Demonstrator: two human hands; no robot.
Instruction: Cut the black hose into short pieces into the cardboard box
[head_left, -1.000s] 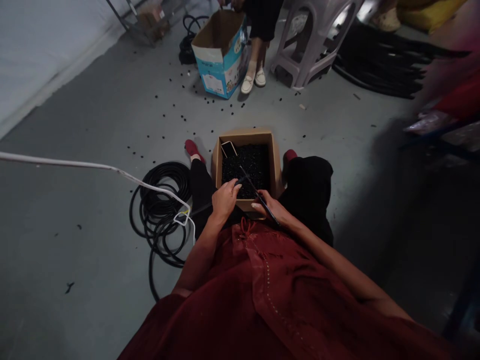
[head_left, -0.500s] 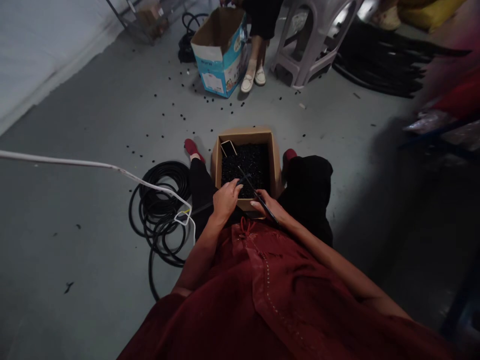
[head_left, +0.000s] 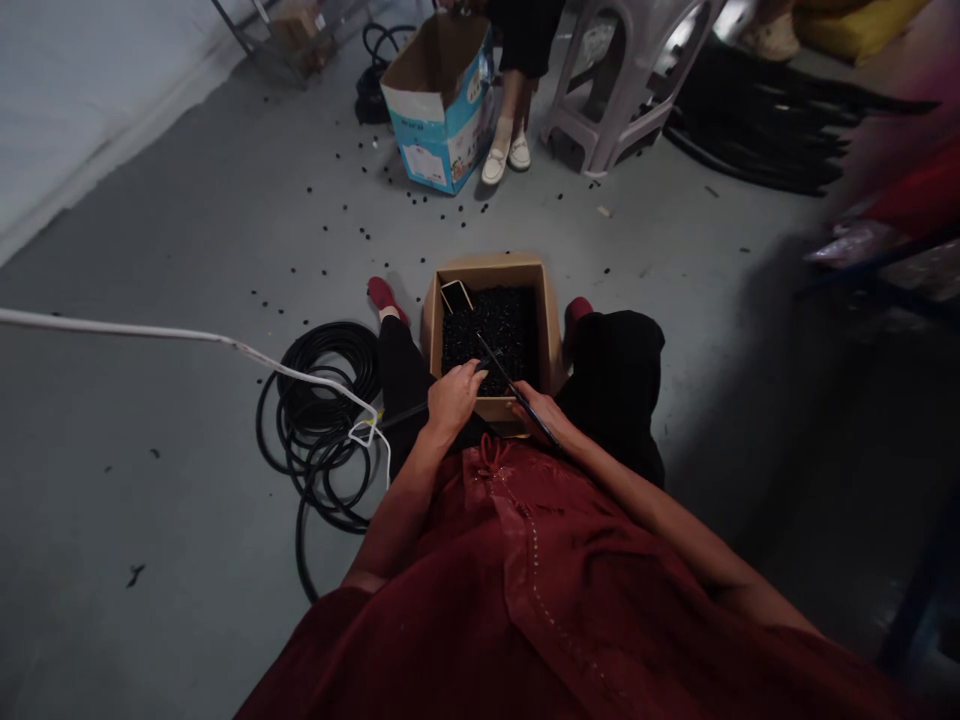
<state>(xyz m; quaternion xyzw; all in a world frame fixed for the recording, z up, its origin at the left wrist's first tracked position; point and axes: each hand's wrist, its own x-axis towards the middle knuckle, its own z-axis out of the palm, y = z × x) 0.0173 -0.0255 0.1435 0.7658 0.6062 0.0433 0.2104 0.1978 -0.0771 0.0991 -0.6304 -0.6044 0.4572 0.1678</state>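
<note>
Both fists closed: left hand (head_left: 452,398) on hose (head_left: 401,415), right hand (head_left: 541,413) on blade (head_left: 504,377).

Blocked left by coiled black rubber hose (head_left: 319,420) (white cable (head_left: 300,375) across it), ahead by open brown cardboard box (head_left: 551,330); bare grey floor (head_left: 712,330) right.

— What is the open box (head_left: 555,330) made of?
— Plain brown cardboard, matt; the small black pieces (head_left: 491,325) inside it look like hard plastic, faintly shiny.
— And left of that box?
— A coil of black tubing (head_left: 319,420), smooth rubber or plastic with a dull sheen, crossed by a white plastic-coated cord (head_left: 187,333).
— Beyond it?
— A printed box (head_left: 442,95), glossy blue-and-white card, and a pale moulded plastic stool (head_left: 630,90); the floor (head_left: 150,480) is matt grey concrete.
</note>
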